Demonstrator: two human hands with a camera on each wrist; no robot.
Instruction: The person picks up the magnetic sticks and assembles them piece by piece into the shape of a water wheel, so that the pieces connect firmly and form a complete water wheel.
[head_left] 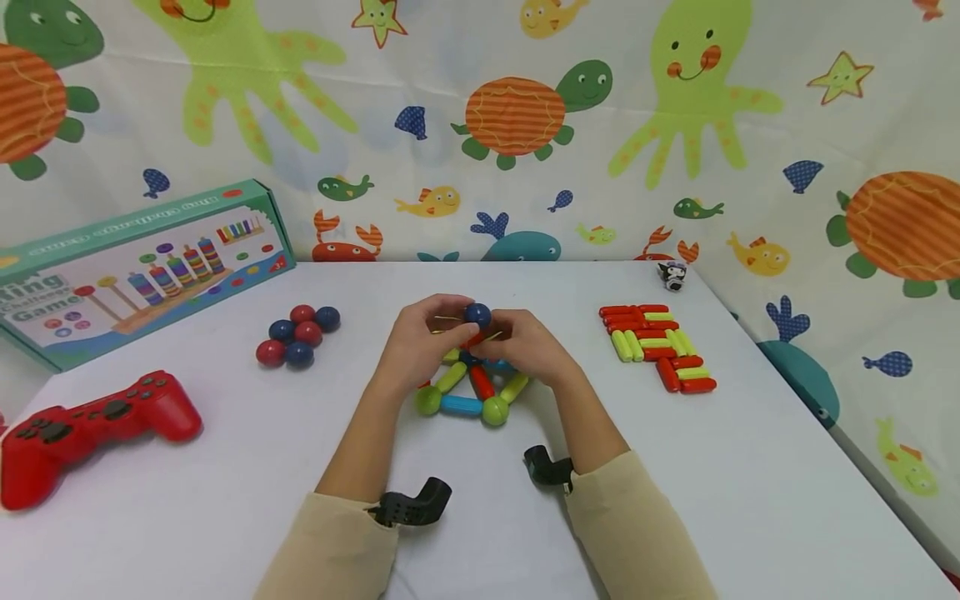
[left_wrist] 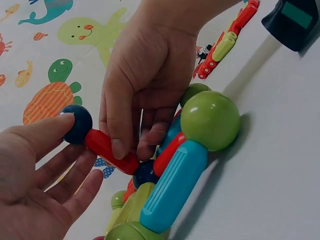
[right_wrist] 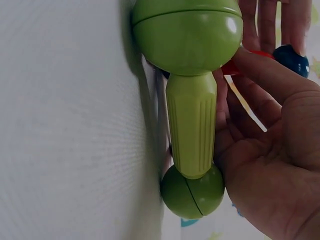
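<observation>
My left hand (head_left: 422, 343) pinches a dark blue ball (left_wrist: 77, 124) between thumb and fingers. The ball tops a red rod (left_wrist: 111, 151) that slants up from a second dark blue ball (left_wrist: 144, 175) at the middle of a flat ball-and-rod frame. Around that red rod, my right hand (left_wrist: 150, 70) closes thumb and fingertips from the other side. On the table, the frame shows green balls (head_left: 495, 411), a light blue rod (head_left: 461, 406) and yellow-green rods (right_wrist: 192, 125). Both hands hide its far part in the head view.
Several red and blue balls (head_left: 308, 333) cluster at left. To the right lie red and yellow-green rods (head_left: 660, 343) in a group, with a small figurine (head_left: 672, 275) behind. A game box (head_left: 150, 275) and a red game controller (head_left: 97, 429) occupy the left side.
</observation>
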